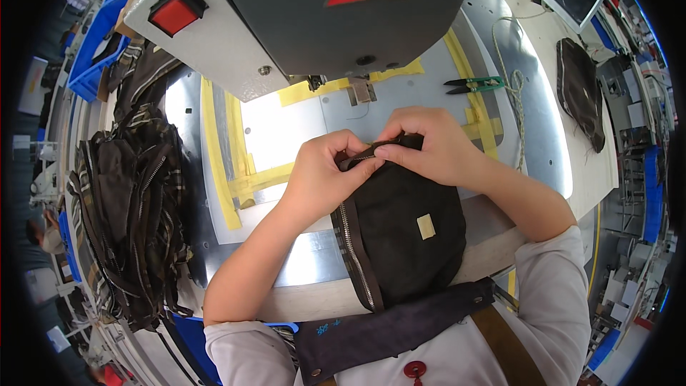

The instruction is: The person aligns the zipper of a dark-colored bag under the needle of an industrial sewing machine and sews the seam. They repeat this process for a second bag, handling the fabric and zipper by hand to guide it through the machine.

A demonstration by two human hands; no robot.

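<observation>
A black fabric pouch (407,221) with a metal zipper (355,254) along its left side lies in front of me, its lower end close to my body. A small cream label patch (426,226) sits on its face. My left hand (325,171) pinches the pouch's top edge from the left. From the right, my right hand (432,146) grips the same edge, thumb on top. The thumbs nearly meet over a short stretch of zipper there. Just beyond the hands is the sewing machine's presser foot (361,91), apart from the pouch.
The dark sewing machine head (343,14) overhangs the metal plate, which carries yellow tape (232,150). Green-handled thread snips (475,85) and a cord (520,111) lie at right, near another dark pouch (580,93). Several black zippered pieces (132,214) are piled at left beside a blue bin (93,64).
</observation>
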